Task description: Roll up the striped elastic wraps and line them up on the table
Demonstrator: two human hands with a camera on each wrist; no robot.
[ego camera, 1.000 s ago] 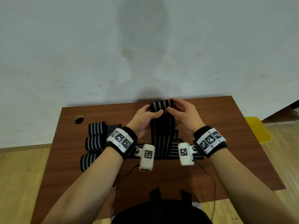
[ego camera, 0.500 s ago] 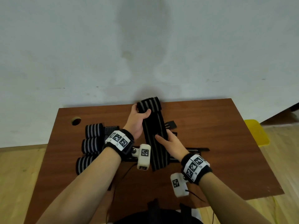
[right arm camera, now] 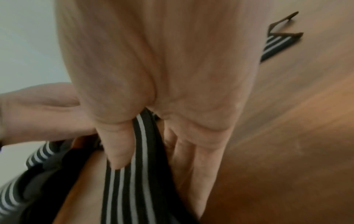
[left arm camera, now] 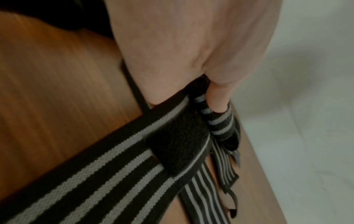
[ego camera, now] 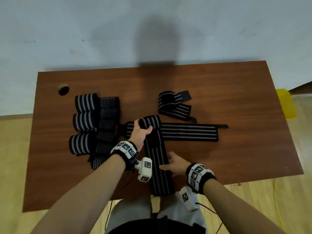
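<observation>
1. Left hand (ego camera: 141, 133) curls its fingers around the rolled end of the striped wrap (ego camera: 157, 159), mid-desk.
2. Right hand (ego camera: 175, 163) pinches the wrap's loose tail between thumb and fingers (right arm camera: 118, 148), near the desk's (ego camera: 236, 98) front edge.

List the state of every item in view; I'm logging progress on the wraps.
Held wrap: partly rolled at its far end, the rest stretched toward the person.
Left hand: grips the rolled end.
Right hand: pinches the strip near its middle.
Flat wrap: unrolled, lying across the table.
Loose wrap: bunched, unrolled.
Rolls: rolled, in rows at the left.
</observation>
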